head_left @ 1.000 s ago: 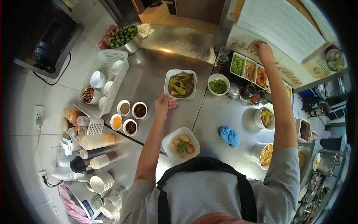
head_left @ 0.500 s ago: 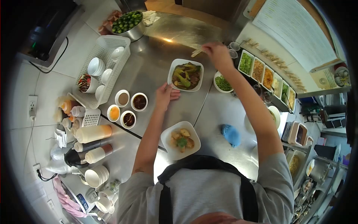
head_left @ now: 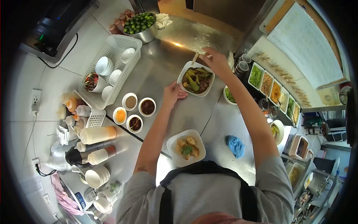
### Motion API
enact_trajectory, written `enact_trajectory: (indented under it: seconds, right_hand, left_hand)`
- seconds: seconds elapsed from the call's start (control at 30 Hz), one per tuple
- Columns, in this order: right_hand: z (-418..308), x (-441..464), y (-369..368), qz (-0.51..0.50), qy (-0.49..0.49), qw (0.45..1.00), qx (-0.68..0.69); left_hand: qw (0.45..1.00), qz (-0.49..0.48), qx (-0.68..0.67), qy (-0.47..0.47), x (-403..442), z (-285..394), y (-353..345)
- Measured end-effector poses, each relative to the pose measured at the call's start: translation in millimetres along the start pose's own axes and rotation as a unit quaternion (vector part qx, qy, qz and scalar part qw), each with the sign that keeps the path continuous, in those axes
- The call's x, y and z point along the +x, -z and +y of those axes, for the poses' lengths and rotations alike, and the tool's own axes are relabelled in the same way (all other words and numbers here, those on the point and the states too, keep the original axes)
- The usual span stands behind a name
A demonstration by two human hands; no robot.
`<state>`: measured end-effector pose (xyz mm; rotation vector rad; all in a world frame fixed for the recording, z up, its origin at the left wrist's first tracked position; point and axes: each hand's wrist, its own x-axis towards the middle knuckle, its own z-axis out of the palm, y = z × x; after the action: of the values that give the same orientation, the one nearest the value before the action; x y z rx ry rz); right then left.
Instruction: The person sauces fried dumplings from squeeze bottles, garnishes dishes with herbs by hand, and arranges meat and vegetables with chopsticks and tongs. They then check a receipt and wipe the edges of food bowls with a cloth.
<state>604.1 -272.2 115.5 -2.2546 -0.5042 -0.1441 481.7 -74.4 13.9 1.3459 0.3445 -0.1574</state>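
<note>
My left hand (head_left: 174, 93) touches the left side of a square white bowl (head_left: 212, 83) of greens and meat, its fingers stretched out. Over the far right edge of that bowl, my right hand (head_left: 213, 59) has its thumb and fingers apart. A small wooden clip (head_left: 195, 58) stands on the bowl's far rim, close to the right fingertips. Nearer my body sits a second square bowl (head_left: 172, 145) with dumpling-like pieces and a green garnish. A round bowl of chopped greens (head_left: 229, 96) is partly hidden behind my right forearm.
Sauce cups (head_left: 147, 107) stand left of centre, beside a white basket (head_left: 132, 61) of small bowls. Squeeze bottles (head_left: 97, 135) lie at left. A blue cloth (head_left: 235, 146) is at right, with topping trays (head_left: 266, 83) beyond. A pot of limes (head_left: 149, 34) stands at the back.
My right hand has come from the clips on the right wall to the bowl's far side with a clip, which now sits on the rim. The fingers have opened. My left hand stays beside the bowl.
</note>
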Motion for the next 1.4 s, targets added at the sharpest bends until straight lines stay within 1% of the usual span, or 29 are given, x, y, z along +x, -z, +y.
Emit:
enact_trajectory:
  seconds: [0.13,0.17,0.2,0.23,0.27,0.3,0.37,0.47,0.5,0.53,0.57,0.6,0.63,0.67,0.7,0.73,0.77,0.83,0.9,1.03,1.1,1.17,1.2,1.23,1.27,1.3,1.33,1.37,1.4]
  right_hand:
    - [-77,-47,88,0.095,0.0,0.954,0.285]
    - [-111,-65,123,0.133,0.021,0.94,0.313]
    - [-121,-83,155,0.203,0.073,0.96,0.177]
    - [-133,-113,189,0.232,0.118,0.899,0.353]
    - [-145,-143,223,0.249,0.175,0.806,0.509]
    - [-144,-170,248,0.274,0.229,0.753,0.553]
    - [-133,-205,284,0.374,0.255,0.761,0.465]
    - [-108,-232,313,0.468,0.208,0.776,0.368]
    - [-101,-236,319,0.481,0.191,0.779,0.354]
    - [-96,-239,323,0.49,0.179,0.781,0.343]
    - [-91,-243,328,0.496,0.171,0.781,0.338]
    - [-89,-244,329,0.499,0.165,0.781,0.336]
    - [-86,-246,331,0.502,0.162,0.78,0.336]
    - [-85,-250,332,0.504,0.159,0.78,0.336]
    - [-85,-251,332,0.502,0.158,0.78,0.338]
    - [-86,-254,332,0.502,0.156,0.781,0.338]
    - [-87,-257,332,0.5,0.159,0.78,0.34]
    - [-93,-262,333,0.495,0.165,0.781,0.344]
    - [-104,-266,332,0.485,0.179,0.781,0.35]
    - [-141,-273,325,0.439,0.225,0.782,0.38]
    - [-170,-272,305,0.38,0.25,0.784,0.422]
    - [-202,-262,270,0.283,0.25,0.795,0.475]
    - [-215,-254,247,0.23,0.234,0.804,0.497]
    - [-228,-243,218,0.165,0.205,0.812,0.521]
    - [-239,-232,183,0.095,0.155,0.824,0.537]
    - [-248,-222,146,0.024,0.099,0.836,0.54]
    - [-254,-212,107,-0.061,0.008,0.838,0.542]
    - [-254,-208,64,-0.109,0.028,0.875,0.471]
    - [-253,-212,27,-0.152,0.031,0.882,0.445]
  left_hand:
    - [1.0,0.008,0.025,-0.005,45,14,0]
    - [1.0,0.003,0.022,0.006,56,16,-1]
    - [1.0,0.002,0.019,0.012,69,19,0]
    - [1.0,0.005,0.016,0.012,83,24,4]
    - [1.0,-0.005,0.013,0.017,96,25,8]
    - [1.0,-0.016,0.011,0.021,109,26,10]
    - [0.997,-0.005,0.022,0.07,126,38,7]
    - [0.967,0.032,0.232,0.094,129,86,5]
    - [0.919,0.089,0.381,-0.052,148,100,16]
    - [0.825,0.143,0.511,-0.192,168,118,32]
    - [0.86,0.236,0.387,-0.233,105,191,4]
    - [0.8,0.225,0.417,-0.367,114,234,19]
    - [0.784,0.27,0.299,-0.473,86,289,13]
    - [0.844,0.228,0.187,-0.447,64,344,16]
    - [0.759,0.287,0.194,-0.551,32,394,13]
    - [0.781,0.17,0.05,-0.598,16,440,22]
    - [0.779,0.105,0.0,-0.618,8,481,40]
    - [0.796,0.185,-0.114,-0.565,-37,531,32]
    - [0.827,0.202,-0.089,-0.517,-38,561,62]
    - [0.863,0.153,-0.048,-0.478,-56,525,73]
    - [0.875,0.136,-0.053,-0.461,-82,478,59]
    - [0.877,0.105,-0.005,-0.469,-130,413,44]
    - [0.871,0.117,0.005,-0.477,-154,371,40]
    - [0.892,0.119,-0.017,-0.437,-174,325,42]
    - [0.911,0.146,-0.023,-0.385,-206,282,35]
    - [0.928,0.135,-0.077,-0.339,-229,235,34]
    - [0.946,0.139,-0.114,-0.27,-264,201,29]
    - [0.944,0.142,-0.152,-0.257,-272,154,37]
    - [0.944,0.154,-0.176,-0.234,-288,120,38]
